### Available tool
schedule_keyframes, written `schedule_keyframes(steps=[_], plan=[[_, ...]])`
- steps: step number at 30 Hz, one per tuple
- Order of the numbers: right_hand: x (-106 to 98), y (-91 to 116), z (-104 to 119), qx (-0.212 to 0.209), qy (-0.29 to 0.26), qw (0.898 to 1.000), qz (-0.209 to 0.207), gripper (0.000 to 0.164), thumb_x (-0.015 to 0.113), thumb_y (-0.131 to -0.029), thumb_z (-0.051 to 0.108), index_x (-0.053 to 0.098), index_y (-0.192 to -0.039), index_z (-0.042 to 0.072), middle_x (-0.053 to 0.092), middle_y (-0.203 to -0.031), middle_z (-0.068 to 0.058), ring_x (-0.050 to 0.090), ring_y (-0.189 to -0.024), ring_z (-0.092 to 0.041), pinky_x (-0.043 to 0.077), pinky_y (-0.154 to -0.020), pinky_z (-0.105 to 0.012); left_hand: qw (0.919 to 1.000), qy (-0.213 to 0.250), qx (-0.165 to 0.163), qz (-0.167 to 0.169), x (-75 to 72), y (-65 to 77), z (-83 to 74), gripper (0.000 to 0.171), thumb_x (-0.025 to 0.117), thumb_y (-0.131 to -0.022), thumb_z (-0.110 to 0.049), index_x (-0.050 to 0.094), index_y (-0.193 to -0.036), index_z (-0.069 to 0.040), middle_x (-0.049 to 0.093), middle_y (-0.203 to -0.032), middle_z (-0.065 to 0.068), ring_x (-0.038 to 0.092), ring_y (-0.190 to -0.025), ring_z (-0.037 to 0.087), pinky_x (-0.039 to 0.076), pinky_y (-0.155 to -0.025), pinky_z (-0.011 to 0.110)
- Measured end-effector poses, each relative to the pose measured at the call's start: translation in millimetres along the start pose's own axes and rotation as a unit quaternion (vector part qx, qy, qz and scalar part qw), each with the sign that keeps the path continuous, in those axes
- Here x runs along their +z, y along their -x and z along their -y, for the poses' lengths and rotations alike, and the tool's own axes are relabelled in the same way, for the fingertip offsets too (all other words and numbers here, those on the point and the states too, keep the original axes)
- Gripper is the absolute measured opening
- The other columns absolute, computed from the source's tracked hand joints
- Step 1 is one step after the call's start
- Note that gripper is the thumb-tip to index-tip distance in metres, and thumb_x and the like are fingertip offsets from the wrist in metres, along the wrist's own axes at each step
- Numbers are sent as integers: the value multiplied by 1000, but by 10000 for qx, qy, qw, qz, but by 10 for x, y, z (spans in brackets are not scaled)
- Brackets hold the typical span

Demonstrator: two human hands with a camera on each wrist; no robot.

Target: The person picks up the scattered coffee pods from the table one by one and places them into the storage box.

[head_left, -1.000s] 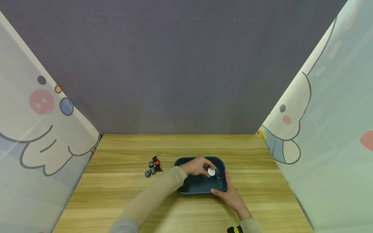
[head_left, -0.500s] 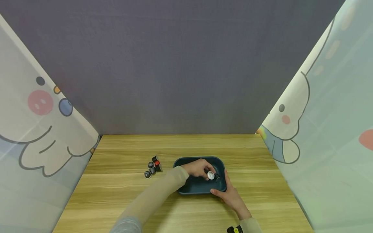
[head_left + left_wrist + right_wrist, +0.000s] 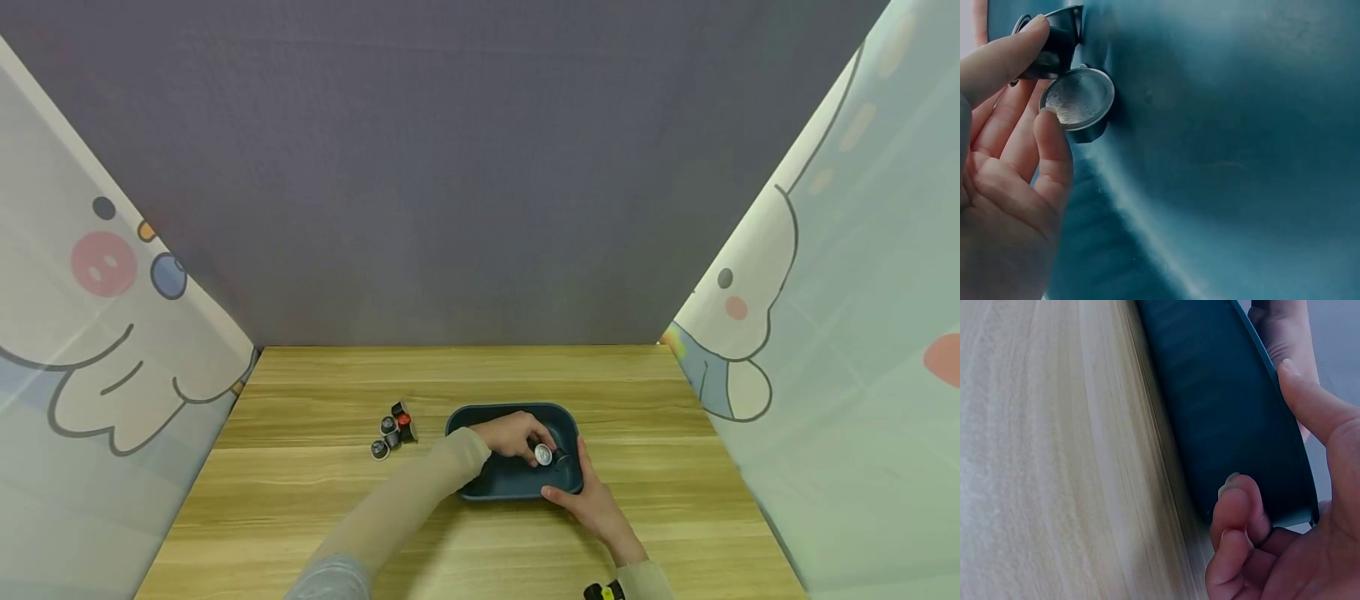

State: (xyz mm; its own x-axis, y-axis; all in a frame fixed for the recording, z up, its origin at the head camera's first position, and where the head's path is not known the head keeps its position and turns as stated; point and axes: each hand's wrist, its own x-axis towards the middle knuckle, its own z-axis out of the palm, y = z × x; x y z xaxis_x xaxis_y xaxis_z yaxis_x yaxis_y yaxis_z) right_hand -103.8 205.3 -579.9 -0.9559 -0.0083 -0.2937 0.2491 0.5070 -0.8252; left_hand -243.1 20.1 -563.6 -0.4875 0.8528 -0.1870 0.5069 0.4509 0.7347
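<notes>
My left hand (image 3: 512, 435) reaches into a dark blue rectangular tray (image 3: 495, 497) and pinches a black coffee capsule (image 3: 543, 454), whose pale lid faces up in the head view. In the left wrist view, the thumb presses on this dark capsule (image 3: 1054, 55). A second coffee capsule (image 3: 1080, 99) lies against the tray beside it, its foil lid near a fingertip. From above, that second capsule (image 3: 561, 459) looks dark. My right hand (image 3: 597, 506) grips the tray's near right corner. Its thumb (image 3: 1313, 403) lies on the rim, and curled fingers sit against the outer wall.
Several coffee capsules (image 3: 392, 435) lie in a cluster on the wooden table (image 3: 300, 492), left of the tray; one has a red part. A small black and yellow object (image 3: 604, 592) shows beside the right sleeve. A grey wall (image 3: 465, 208) stands behind the table, with cartoon-printed sheets at both sides.
My left hand has moved slightly down and toward me inside the tray with the pinched capsule, now close beside the second capsule. The right hand keeps its hold on the corner.
</notes>
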Motion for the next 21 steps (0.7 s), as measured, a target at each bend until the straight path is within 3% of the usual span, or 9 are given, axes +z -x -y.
schedule_keyframes(steps=[5, 8, 10, 13, 17, 21], plan=[[12, -11, -10, 39, -60, 10000, 21, 118, 81, -84, 41, -6, -161, 25, 53, -67, -7, 48, -49, -17, 40, -54, -31, 9999, 113, 2, -73, 20, -14, 14, 40, 83, -81, -6, 73, -119, -15, 69, -111, -11, 62, -99, -1, 50, -81, 16], [6, -7, -10, -21, 53, 10000, -46, 117, 81, -83, 41, -4, -162, 23, 63, -92, -21, 54, -59, -21, 42, -61, -33, 9997, 229, -42, -119, 16, -9, 14, 40, 82, -81, -5, 73, -119, -15, 69, -112, -12, 62, -100, 0, 51, -81, 16], [2, -3, -11, -75, 156, 9998, -88, 117, 81, -83, 42, -3, -162, 22, 59, -119, -32, 57, -69, -24, 43, -67, -36, 9992, 351, -80, -146, 13, -7, 15, 40, 82, -81, -4, 73, -119, -15, 69, -111, -12, 62, -100, 0, 51, -80, 17], [3, -3, -11, -119, 219, 9996, -120, 117, 81, -83, 42, -2, -162, 20, 50, -133, -35, 57, -73, -25, 43, -70, -37, 9984, 526, -89, -184, 15, -9, 31, 40, 81, -82, -2, 72, -119, -14, 68, -110, -12, 62, -100, 0, 52, -80, 17], [6, -9, -14, -92, 194, 9997, -119, 118, 82, -82, 42, -2, -162, 21, 58, -120, -30, 57, -68, -25, 42, -67, -36, 9971, 709, -66, -257, 19, -9, 50, 39, 80, -83, -2, 73, -119, -13, 69, -109, -13, 63, -100, 0, 52, -80, 18], [1, -11, -28, -145, 232, 9995, -137, 117, 82, -82, 42, -1, -162, 19, 48, -135, -37, 60, -79, -28, 46, -72, -39, 9949, 958, -91, -305, 17, 0, 48, 38, 79, -83, -1, 73, -119, -13, 70, -108, -11, 64, -99, 1, 53, -79, 19]])
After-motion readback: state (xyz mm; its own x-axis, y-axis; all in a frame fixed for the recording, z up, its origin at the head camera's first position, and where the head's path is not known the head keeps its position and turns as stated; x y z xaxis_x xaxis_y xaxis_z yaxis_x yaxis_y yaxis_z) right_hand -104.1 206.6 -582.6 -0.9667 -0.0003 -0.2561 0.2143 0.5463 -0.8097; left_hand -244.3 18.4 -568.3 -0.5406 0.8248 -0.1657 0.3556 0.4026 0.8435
